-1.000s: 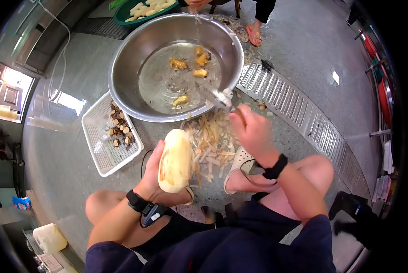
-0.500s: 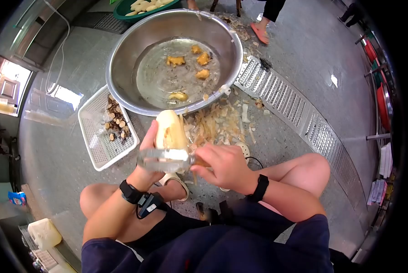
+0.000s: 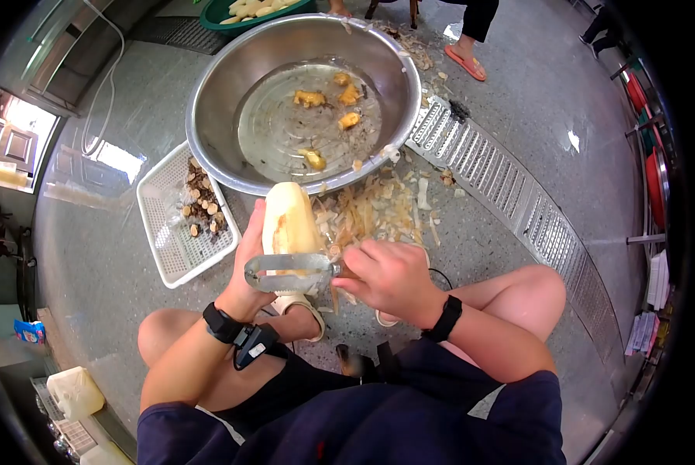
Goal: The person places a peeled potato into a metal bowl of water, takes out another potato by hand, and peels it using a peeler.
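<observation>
My left hand is closed round the side of a thick, pale root vegetable, which looks like a lotus root with its skin off. A brownish patch marks its near face. In my right hand is a peeler, its fingers wrapped round the handle. The peeler's wide metal head lies across the lower part of the vegetable; whether the blade touches it I cannot tell. Below and to the right, many thin peelings are strewn on the floor.
Ahead stands a large metal basin with water and several knobbly yellow ginger-like pieces. A white basket at left holds dark scraps. A metal drain grate runs along the right. Behind are a green basin and another person's sandalled foot.
The peeler has shifted slightly right and its head is less blurred. Both hands keep their holds. The surroundings have shifted a little as the view moved, and the other person's foot has moved right.
</observation>
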Available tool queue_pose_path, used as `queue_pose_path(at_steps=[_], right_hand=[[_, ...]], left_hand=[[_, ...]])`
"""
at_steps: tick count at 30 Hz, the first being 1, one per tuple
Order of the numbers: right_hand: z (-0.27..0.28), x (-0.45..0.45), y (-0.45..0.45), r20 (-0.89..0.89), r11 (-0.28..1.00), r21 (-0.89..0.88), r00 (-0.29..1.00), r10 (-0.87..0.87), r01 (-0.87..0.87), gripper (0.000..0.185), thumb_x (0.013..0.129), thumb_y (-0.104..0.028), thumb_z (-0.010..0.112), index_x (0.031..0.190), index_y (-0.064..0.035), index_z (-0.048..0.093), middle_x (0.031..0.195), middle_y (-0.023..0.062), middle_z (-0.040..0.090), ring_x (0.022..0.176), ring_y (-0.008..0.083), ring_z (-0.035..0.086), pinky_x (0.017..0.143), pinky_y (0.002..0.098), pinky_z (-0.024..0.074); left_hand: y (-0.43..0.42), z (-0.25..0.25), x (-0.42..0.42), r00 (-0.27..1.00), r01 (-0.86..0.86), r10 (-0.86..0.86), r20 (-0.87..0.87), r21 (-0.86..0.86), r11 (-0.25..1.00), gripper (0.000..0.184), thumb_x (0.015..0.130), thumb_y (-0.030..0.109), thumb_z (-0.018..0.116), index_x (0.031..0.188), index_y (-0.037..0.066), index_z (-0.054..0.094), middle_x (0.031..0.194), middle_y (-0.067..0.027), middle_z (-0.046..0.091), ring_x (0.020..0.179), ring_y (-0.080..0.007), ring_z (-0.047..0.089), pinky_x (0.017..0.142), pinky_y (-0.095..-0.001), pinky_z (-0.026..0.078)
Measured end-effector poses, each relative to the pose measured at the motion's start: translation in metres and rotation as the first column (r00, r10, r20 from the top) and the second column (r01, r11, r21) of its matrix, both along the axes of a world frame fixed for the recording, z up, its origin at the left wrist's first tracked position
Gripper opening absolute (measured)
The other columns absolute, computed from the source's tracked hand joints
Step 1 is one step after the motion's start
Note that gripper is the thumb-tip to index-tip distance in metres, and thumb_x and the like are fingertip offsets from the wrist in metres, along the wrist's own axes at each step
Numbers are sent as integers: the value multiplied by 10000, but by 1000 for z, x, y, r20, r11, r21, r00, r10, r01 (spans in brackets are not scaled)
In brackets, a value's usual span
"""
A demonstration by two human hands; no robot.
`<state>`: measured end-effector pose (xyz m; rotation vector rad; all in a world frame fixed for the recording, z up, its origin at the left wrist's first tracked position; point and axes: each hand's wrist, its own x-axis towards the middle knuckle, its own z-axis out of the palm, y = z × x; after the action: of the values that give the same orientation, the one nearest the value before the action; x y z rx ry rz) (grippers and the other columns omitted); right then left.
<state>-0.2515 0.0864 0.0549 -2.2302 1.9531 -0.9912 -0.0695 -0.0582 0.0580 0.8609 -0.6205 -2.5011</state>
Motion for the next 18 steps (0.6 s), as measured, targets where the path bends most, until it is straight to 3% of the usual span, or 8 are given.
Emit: queue_pose_path(at_steps=[2,5,8,14,18], right_hand=[[-1,-4,-2,-35,1000,-6,999,2,-2,336,869,-449,730,924,-138,615,736,22,531,608,197,608,501,339,463],[-1,-5,-3,-17,999,27,1000,-27,27,326,877,-452,726,924,-148,620,732,23,531,605,194,613,498,335,470],[1,-6,-5,-1,997,56,999,-47,47,322,885,-451,721,916,-148,615,735,25,540,605,199,618,498,336,472],[1,-6,-11,36,991,78,993,-115,112,306,921,-431,699,899,-143,596,750,35,578,619,225,643,497,352,482],[-4,-12,-16,101,952,187,959,-264,242,287,962,-395,672,923,-123,589,756,84,637,617,280,656,506,382,494]], left_hand=[[-3,-7,3,998,33,-32,-51,8,999,604,1085,571,358,1403,91,538,1224,-106,683,1056,-228,696,925,-398,578],[-1,-7,2,998,39,-38,47,-11,999,613,1081,577,362,1394,81,540,1203,-121,686,1034,-245,702,905,-410,587],[-3,-5,-1,998,15,-15,62,-4,1000,664,1040,649,386,1329,91,601,1131,-129,720,993,-265,727,882,-446,608],[-1,-13,-4,991,-26,26,128,-2,1000,679,1025,672,390,1316,94,597,1135,-130,716,935,-271,736,770,-429,632],[1,-25,3,998,59,-59,17,0,998,611,1078,571,372,1385,68,533,1199,-131,685,1026,-240,701,887,-412,593]])
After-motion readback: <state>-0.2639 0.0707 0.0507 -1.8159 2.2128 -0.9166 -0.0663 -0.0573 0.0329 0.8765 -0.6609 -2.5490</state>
